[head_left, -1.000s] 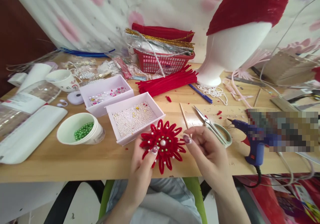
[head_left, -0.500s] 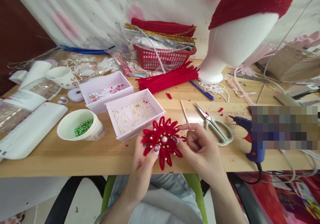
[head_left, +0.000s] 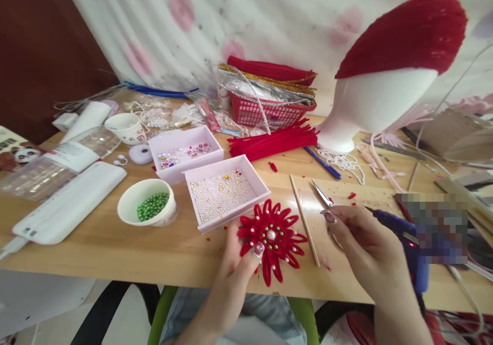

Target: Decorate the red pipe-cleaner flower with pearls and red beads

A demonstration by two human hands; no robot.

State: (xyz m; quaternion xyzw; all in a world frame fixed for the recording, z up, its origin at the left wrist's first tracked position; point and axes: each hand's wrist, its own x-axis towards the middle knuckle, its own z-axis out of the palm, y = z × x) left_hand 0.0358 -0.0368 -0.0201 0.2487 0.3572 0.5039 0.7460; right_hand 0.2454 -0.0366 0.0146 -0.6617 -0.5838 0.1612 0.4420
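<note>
My left hand [head_left: 236,263] holds a red pipe-cleaner flower [head_left: 271,234] studded with small pearls, thumb on its front, at the near table edge. My right hand [head_left: 365,245] hovers to the right of it, fingers curled down over the handles of the scissors [head_left: 321,195], whose blades stick out past the thumb. What the fingers hold, if anything, is hidden. A blue glue gun [head_left: 402,232] lies just right of that hand. A thin wooden stick [head_left: 304,219] lies between the flower and my right hand.
A pink box of pearls [head_left: 227,214] and one of gems [head_left: 185,152], a white cup of green beads [head_left: 148,206], red pipe cleaners [head_left: 273,142], a red basket [head_left: 269,111], a foam head [head_left: 377,103] with red cap, a white case [head_left: 69,204].
My right hand left the flower and moved right, over the scissors toward the glue gun. The view swung left and the flower stayed in my left hand.
</note>
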